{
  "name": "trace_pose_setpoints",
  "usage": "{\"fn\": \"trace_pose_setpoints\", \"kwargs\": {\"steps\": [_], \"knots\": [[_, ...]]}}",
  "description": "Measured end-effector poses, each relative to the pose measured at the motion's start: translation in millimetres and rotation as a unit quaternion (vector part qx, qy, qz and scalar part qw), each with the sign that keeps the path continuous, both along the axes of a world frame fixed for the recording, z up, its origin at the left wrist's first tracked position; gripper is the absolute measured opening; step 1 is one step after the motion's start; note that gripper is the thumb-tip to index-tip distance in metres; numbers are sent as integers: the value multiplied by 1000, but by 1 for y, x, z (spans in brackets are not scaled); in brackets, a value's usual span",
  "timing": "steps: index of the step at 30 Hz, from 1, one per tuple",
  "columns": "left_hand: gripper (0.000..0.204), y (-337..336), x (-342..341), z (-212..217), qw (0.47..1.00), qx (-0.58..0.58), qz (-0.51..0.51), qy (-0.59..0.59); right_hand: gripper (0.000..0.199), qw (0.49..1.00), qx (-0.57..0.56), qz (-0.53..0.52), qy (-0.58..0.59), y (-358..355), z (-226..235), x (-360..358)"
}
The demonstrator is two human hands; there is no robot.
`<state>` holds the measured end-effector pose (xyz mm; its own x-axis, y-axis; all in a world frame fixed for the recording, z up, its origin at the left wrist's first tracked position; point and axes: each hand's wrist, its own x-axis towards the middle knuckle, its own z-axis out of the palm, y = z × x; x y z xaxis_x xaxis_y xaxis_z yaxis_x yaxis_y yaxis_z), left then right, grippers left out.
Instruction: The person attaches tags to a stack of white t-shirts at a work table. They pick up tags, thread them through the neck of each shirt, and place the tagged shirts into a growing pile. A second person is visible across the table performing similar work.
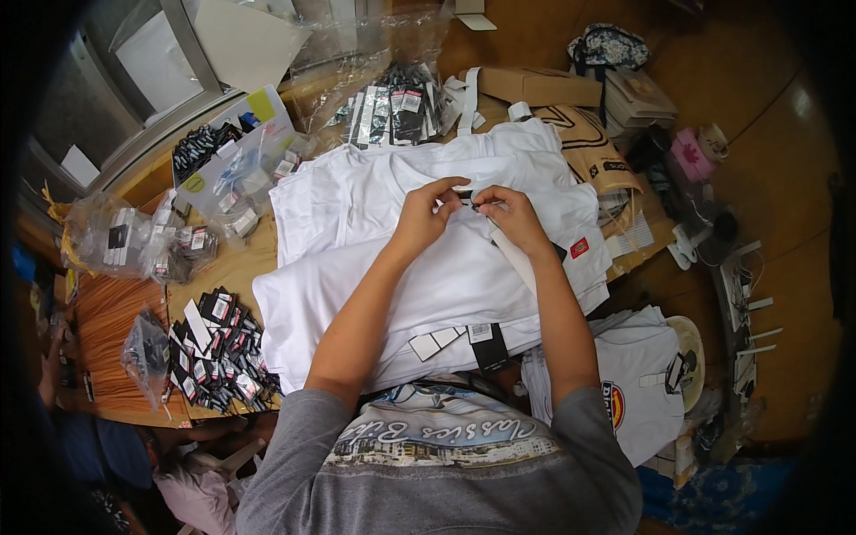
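A white T-shirt (348,254) lies spread on a stack of white shirts in front of me. At its collar, my left hand (426,212) curls its thumb and index finger around the edge of a small black neck label (463,194). Facing it, my right hand (510,214) pinches a thin black piece that looks like a tag cord. A pale strip (513,256) runs down from below the right hand, with a black tag partly hidden behind my wrist. The shirt has a small red patch (580,248). Near my body lie a black hang tag (487,346) and white label cards (437,341).
Left of the shirts, black hang tags (218,348) form a loose pile, near plastic-bagged tags (134,236). A box (196,183) of black pieces and more bagged tags (397,111) stand behind. A cardboard box (539,87) is at the back right; folded shirts (637,357) lie lower right.
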<state>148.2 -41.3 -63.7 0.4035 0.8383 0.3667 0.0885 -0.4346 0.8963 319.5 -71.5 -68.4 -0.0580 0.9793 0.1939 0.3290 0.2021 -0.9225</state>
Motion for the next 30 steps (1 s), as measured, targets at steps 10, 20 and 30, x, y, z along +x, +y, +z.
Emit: {"fn": "trace_pose_setpoints", "kwargs": {"steps": [10,20,30], "knots": [[33,-8,5,6,997,72,12,38,9,998,43,-34,-44,-2,-3,-6],[47,13,6,-21,982,-109,-154,22,4,968,137,-14,-208,-10,-12,-5],[59,19,1,-33,993,-43,-98,54,7,973,58,45,-218,-13,-7,-3]]}}
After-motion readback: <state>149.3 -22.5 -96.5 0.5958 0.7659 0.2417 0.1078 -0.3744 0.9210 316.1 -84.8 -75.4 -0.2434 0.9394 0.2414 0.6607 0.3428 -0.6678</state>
